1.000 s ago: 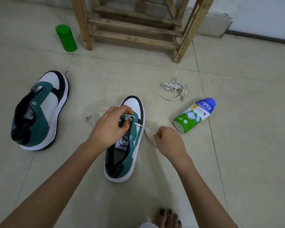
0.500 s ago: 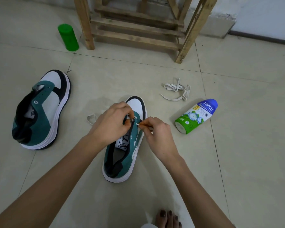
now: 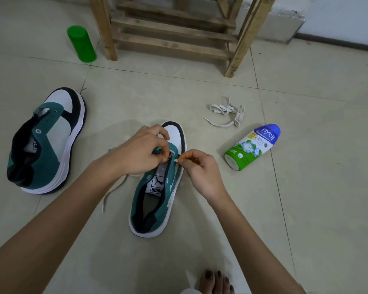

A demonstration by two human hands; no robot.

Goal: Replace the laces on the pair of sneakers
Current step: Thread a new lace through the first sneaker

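Left hand point(image 3: 140, 152) and right hand point(image 3: 202, 168) meet at frame centre on the teal-and-white suede sneaker point(image 3: 157, 202): left grips its upper, right pinches the flat white lace point(image 3: 113, 192) tip. A slack pinch (or fraying) could let the tip slip back out.

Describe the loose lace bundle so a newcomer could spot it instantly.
Find the wooden frame by the far wall and follow its right leg down to the floor. Nearer the camera, beyond the blue-capped bottle, lies the lace bundle. It is a pale tangled heap lying alone on the tile, unlike the other lace, which trails from the held sneaker.
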